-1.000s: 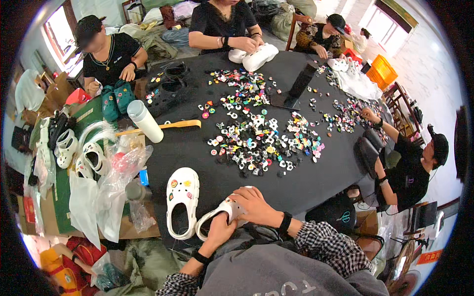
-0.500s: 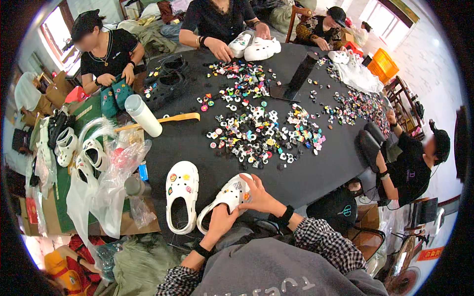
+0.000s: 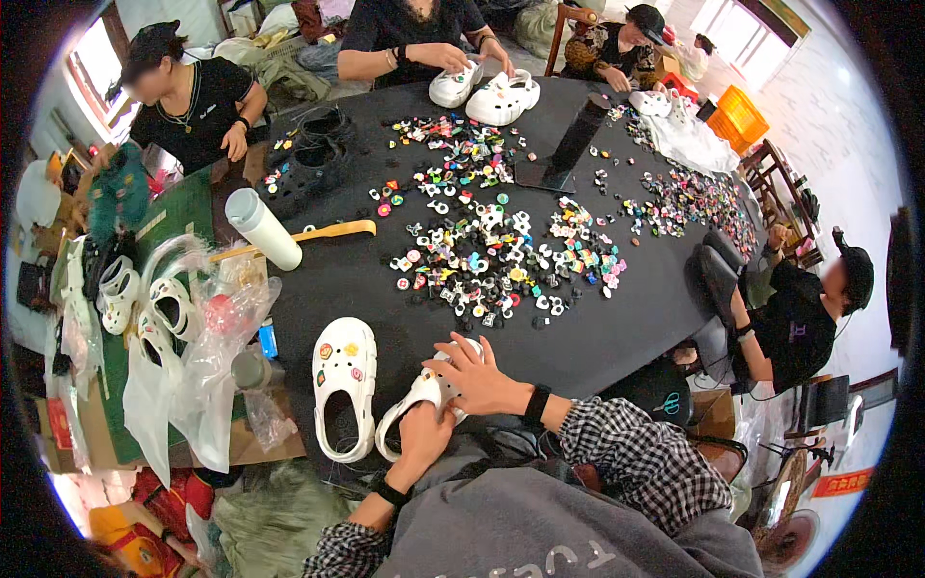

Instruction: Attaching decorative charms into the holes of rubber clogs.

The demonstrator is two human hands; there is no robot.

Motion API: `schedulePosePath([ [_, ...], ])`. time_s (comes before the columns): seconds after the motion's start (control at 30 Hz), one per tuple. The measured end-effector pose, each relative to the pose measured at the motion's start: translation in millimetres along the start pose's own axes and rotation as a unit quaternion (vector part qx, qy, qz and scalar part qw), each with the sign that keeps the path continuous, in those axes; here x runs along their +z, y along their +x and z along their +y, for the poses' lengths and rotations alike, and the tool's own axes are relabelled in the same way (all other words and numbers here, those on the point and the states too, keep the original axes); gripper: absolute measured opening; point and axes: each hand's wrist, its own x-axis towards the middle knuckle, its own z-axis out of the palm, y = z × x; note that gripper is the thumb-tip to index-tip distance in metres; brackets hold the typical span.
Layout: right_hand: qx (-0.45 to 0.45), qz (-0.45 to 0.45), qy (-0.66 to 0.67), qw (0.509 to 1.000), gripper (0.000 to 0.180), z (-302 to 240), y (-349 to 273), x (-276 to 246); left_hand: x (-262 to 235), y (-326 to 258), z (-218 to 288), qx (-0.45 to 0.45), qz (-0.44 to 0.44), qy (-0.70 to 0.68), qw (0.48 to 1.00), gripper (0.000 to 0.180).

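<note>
Two hands on one white clog (image 3: 416, 397) at the near table edge.
Left hand (image 3: 424, 435) clamped on its heel; right hand (image 3: 479, 378) spread flat over the toe; second clog (image 3: 344, 383) just beside; plastic bags (image 3: 207, 361) holding more clogs, left.

1. The left hand (image 3: 424, 431) grips the heel end of a white clog (image 3: 416, 405) at the black table's (image 3: 597, 332) near edge.
2. The right hand (image 3: 479, 378) lies flat over that clog's toe.
3. A second clog (image 3: 344, 385), set with charms, lies just beside, at 9 o'clock.
4. A charm pile (image 3: 501, 260) spreads at 12 o'clock.
5. A white bottle (image 3: 263, 228) stands at 10 o'clock.
6. Other people sit around the table's far and right sides.
</note>
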Motion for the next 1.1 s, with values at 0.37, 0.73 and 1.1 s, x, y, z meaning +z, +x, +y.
schedulePosePath([
  [0.37, 0.034, 0.055, 0.002, 0.998, 0.073, -14.1, 1.9, 4.6, -1.2, 1.8, -8.8, 0.017, 0.005, 0.011, 1.000, 0.018],
  [0.73, 0.013, 0.045, 0.028, 0.998, 0.074, -3.5, -0.1, 2.5, -1.7, 4.8, -7.5, 0.032, 0.008, 0.000, 0.999, 0.026],
  [1.1, 0.001, 0.185, 0.111, 0.977, 0.049, -13.3, -37.1, -25.3, -15.1, 9.0, -1.9, 0.003, 0.087, -0.245, 0.966, 0.031],
])
